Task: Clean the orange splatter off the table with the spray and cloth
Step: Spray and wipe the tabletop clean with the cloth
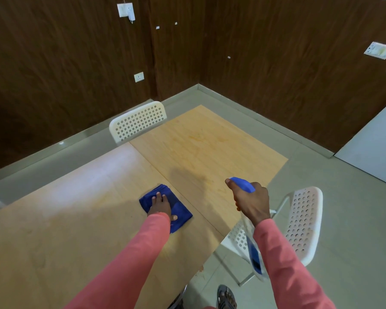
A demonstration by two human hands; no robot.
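Observation:
A folded blue cloth lies on the light wooden table. My left hand rests flat on the cloth with straight fingers. My right hand grips a spray bottle by its blue head, held above the table's right part with the nozzle pointing forward; its clear body with blue liquid hangs below my wrist. Faint orange smears mark the far table panel, with more faint marks in front of the nozzle.
A white perforated chair stands at the table's far side. A second white chair is at the right, under my right arm. Dark wood walls enclose the corner. My sandalled foot is on the grey floor.

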